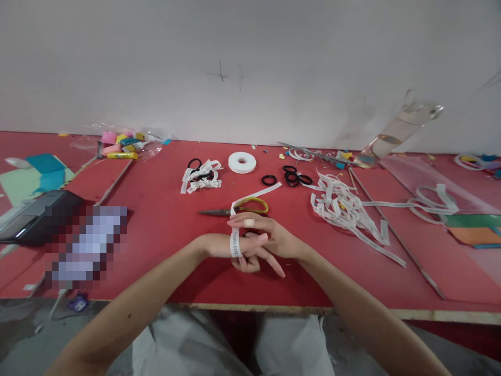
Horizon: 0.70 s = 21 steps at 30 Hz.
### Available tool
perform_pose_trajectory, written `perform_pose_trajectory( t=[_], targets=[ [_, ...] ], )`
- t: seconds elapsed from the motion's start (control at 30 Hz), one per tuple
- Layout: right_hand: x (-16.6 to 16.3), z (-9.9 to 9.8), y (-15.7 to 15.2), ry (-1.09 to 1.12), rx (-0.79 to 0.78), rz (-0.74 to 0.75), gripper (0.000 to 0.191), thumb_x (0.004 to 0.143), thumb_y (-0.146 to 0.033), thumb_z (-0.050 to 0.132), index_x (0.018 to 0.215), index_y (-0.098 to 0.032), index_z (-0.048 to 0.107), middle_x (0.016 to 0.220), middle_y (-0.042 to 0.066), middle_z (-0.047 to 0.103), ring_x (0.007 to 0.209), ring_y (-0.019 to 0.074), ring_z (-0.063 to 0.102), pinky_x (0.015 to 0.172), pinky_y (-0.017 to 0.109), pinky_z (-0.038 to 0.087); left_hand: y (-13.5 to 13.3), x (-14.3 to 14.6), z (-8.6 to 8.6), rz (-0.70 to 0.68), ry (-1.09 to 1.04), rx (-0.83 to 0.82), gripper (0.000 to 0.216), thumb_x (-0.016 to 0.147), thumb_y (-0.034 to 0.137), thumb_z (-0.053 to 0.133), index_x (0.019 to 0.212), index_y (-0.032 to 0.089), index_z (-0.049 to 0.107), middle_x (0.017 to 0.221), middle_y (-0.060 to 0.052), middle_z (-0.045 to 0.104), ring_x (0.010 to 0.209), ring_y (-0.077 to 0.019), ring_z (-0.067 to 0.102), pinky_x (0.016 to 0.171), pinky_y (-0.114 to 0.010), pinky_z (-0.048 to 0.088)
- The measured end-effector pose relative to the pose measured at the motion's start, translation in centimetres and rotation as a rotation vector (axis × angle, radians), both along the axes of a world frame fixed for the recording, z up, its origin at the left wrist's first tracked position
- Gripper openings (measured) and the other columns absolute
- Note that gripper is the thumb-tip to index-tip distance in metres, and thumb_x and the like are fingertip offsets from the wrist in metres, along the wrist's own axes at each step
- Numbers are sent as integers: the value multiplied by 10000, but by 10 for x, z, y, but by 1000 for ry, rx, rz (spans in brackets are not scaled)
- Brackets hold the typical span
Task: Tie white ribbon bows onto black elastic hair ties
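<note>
My two hands meet over the red table (164, 219) near its front edge. A white printed ribbon (235, 243) is wrapped round my left hand (250, 256), whose fingers point right and lie stretched out. My right hand (270, 235) lies over the left, its fingers pinching the ribbon where it loops round. The ribbon's free end (258, 196) runs up and to the right across the table. Yellow-handled scissors (235, 210) lie just behind my hands.
A white ribbon roll (241, 162), black hair ties (293, 176), a bundle of cut ribbon pieces (201, 177) and a heap of loose ribbon (344, 209) lie behind. Coloured bits in a bag (121, 143) sit far left, a dark device (35, 216) at left, a plastic bottle (403, 125) at right.
</note>
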State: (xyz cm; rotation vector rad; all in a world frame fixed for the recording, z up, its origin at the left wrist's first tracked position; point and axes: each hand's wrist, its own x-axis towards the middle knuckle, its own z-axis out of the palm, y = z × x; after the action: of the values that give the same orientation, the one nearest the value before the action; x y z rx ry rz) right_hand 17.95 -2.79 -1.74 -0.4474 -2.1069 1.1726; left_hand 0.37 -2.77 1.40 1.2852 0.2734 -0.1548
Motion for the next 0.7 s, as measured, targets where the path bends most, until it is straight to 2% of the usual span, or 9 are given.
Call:
perform_pose_trajectory(
  t=[0.13,0.27,0.3,0.37,0.43,0.5,0.6,0.7],
  targets=[
    [-2,5,-2,7,39,47,519,963,-568,391,1355,-280,572,1416,98,556,1367,214,452,1195,460,282,-1,3,-4,-200,-47,-89,931,846,778,51,1321,172,575,584,40,195,453,-110,115,463,-273,87],
    [-7,6,-5,-30,73,68,468,983,-507,405,1365,-288,563,1499,87,476,1443,227,361,1187,482,288,-2,7,-13,-347,-58,-231,1044,771,847,59,1390,148,523,570,37,207,427,-118,128,433,-260,65],
    [-8,4,-5,-36,125,62,455,975,-493,439,1359,-285,569,1492,88,485,1454,234,341,1181,490,295,-3,8,-15,-365,-60,-259,1052,764,858,79,1399,142,514,571,33,213,425,-118,125,434,-258,52],
    [-11,0,-5,-36,255,36,405,957,-456,504,1309,-287,612,1379,87,600,1429,239,386,1160,496,331,-5,9,-17,-394,-58,-301,1071,756,869,97,1424,127,484,579,30,216,426,-117,114,439,-262,31],
    [-11,-5,-3,-32,342,-44,298,958,-386,529,1200,-296,679,1183,69,715,1298,220,541,1115,478,392,-6,10,-19,-393,-53,-309,1084,763,859,56,1442,115,457,588,31,206,433,-119,103,443,-269,25],
    [-11,-8,-2,-24,347,-190,242,969,-316,515,1097,-294,719,1072,54,749,1125,196,651,1061,454,448,-7,11,-20,-361,-49,-282,1056,792,826,19,1430,116,472,582,36,195,438,-122,102,444,-275,35],
    [-7,-10,-1,6,302,-390,226,959,-282,522,1042,-281,732,1007,49,755,1018,198,678,1018,445,487,-6,11,-20,-272,-60,-212,1013,834,770,-30,1377,116,521,558,48,194,439,-122,92,445,-282,40],
    [-2,-8,1,20,258,-512,215,942,-270,541,1019,-279,742,944,42,755,1013,205,665,993,432,498,-4,11,-19,-90,-103,-140,1009,854,736,-73,1300,99,570,531,65,195,446,-117,82,452,-286,55]
  ],
)
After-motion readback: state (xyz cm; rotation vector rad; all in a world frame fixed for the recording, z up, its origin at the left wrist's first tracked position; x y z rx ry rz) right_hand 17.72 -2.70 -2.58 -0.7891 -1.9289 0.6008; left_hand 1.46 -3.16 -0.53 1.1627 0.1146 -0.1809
